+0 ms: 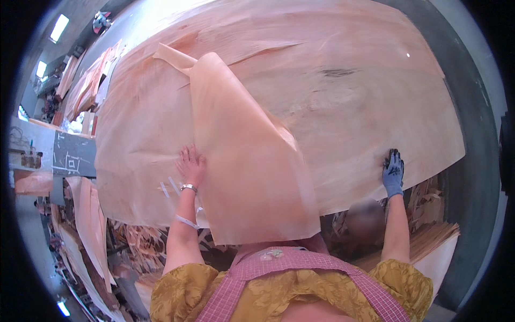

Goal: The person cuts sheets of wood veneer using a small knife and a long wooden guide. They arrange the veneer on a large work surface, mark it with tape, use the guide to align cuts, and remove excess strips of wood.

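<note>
A broad, thin pinkish-tan wood veneer sheet point(365, 123) covers the large work surface before me. Across its middle lies a loose, partly curled piece of veneer point(252, 177), its lower end hanging over the near edge and its far end narrowing to a twisted strip. My left hand point(192, 165), bare, rests flat with fingers spread beside the left edge of this loose piece. On the right, my right hand point(394, 167) wears a blue glove with black fingers and lies flat on the sheet near its front edge. Neither hand grips anything.
Short white tape strips point(170, 187) lie near my left wrist. Veneer scraps point(142, 241) are heaped below the near edge. A stack of veneer point(418, 244) stands at lower right. More sheets point(88, 206) hang at the left. Dark cracks point(339, 72) mark the big sheet.
</note>
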`<state>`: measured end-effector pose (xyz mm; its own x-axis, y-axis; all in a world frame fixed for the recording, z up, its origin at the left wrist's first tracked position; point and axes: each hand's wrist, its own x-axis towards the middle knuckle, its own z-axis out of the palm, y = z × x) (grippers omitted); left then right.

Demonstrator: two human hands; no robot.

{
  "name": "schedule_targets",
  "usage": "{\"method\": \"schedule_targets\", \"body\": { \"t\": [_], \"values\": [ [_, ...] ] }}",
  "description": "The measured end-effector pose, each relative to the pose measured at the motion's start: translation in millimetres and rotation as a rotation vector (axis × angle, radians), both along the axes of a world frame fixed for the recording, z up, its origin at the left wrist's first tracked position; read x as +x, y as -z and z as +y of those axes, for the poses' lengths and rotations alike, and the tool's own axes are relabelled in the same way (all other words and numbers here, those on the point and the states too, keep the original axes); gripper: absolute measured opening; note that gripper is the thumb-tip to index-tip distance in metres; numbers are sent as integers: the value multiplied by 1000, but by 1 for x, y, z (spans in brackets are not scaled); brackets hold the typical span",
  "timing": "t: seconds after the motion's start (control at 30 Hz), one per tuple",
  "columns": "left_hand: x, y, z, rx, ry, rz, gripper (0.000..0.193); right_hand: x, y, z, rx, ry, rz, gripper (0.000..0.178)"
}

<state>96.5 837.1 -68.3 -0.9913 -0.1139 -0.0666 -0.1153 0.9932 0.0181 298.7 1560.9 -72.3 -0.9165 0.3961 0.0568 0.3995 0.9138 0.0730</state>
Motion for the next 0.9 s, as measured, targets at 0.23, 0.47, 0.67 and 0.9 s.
{"method": "schedule_targets", "body": {
  "t": [0.23,0.47,0.67,0.9],
  "values": [
    [46,-13,15,-4,14,24,71,82,-23,-14,63,-60,-50,57],
    [57,-5,-15,26,-111,63,72,31,-13,13,128,-121,51,53],
    [55,-11,-48,-10,-580,230,78,-43,13,48,5,-118,145,47],
    [133,-14,-160,198,-1379,296,97,-44,16,39,57,-99,46,45]
  ]
}}
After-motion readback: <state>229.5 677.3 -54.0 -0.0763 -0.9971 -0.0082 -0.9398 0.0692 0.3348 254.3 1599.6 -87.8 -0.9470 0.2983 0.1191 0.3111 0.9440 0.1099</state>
